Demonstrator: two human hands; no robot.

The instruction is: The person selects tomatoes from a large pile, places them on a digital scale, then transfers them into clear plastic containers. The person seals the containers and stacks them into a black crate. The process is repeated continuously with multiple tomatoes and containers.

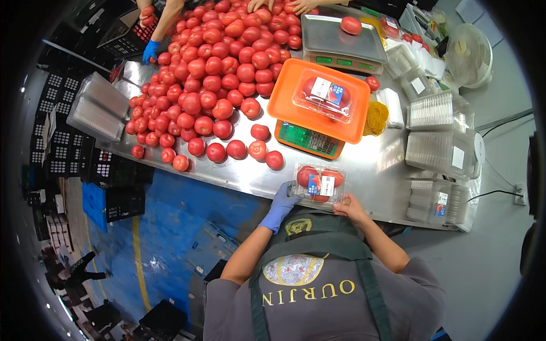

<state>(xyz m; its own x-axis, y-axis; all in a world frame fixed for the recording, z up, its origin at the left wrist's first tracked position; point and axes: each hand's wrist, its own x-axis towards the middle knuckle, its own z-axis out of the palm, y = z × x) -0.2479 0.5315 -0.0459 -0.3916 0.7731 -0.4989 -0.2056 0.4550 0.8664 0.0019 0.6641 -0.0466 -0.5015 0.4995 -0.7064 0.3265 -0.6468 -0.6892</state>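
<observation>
My left hand [284,204], in a blue-violet glove, holds the left side of a clear plastic clamshell box [334,203] at the table's front edge. My bare right hand [350,208] grips its lower right corner. Inside are several red tomatoes [307,175], under a label with writing. Just beyond, an orange tray [281,91] on a digital scale [309,138] bears another clear box of tomatoes [326,96]. A big heap of loose tomatoes [213,64] covers the left and far part of the steel table [375,179].
Stacked clear plastic boxes stand at right [439,151] and far left [96,106]. A second scale [343,38] holds one tomato. Yellow rubber bands [376,119] lie beside the orange tray. Co-workers' hands [150,52] reach in at the heap's far side. A fan [469,55] stands far right.
</observation>
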